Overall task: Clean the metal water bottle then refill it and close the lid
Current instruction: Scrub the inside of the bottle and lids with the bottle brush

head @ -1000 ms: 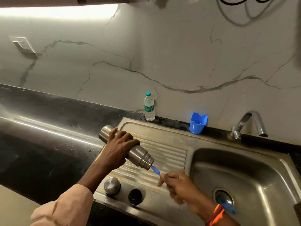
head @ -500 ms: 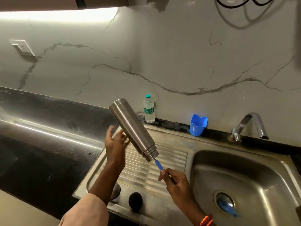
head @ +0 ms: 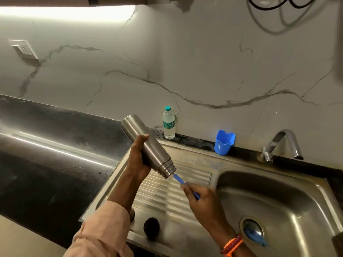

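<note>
The head view looks down on a steel sink unit (head: pixel 185 236) set in a dark counter. The left hand (head: pixel 138 162) is closed around the metal water bottle (head: pixel 148 145), holding it above the ribbed drainboard (head: pixel 167 193), tilted with its base up and to the far left and its open threaded mouth down toward the near right. The right hand (head: pixel 202 199) is closed on the blue handle of a brush (head: pixel 179 179), whose front end runs into the bottle's mouth; the bristle end is hidden inside. A dark round cap (head: pixel 151 228), probably the lid, lies on the near edge of the drainboard. The basin (head: pixel 278 201) sits to the right with the tap (head: pixel 284 143) at its far side, and a blue cup (head: pixel 224 142) and a plastic bottle (head: pixel 168 123) stand against the wall.

The step in hand appears to be scrubbing the inside. To do it well, keep the handle in line with the bottle's axis so it does not bind at the narrow neck, work it along the full depth, and turn the bottle in the left hand so every part of the wall is reached. A firm grip matters, since wet steel is likely slippery. Moving the mouth over the basin would let the dirty water drain cleanly.
</note>
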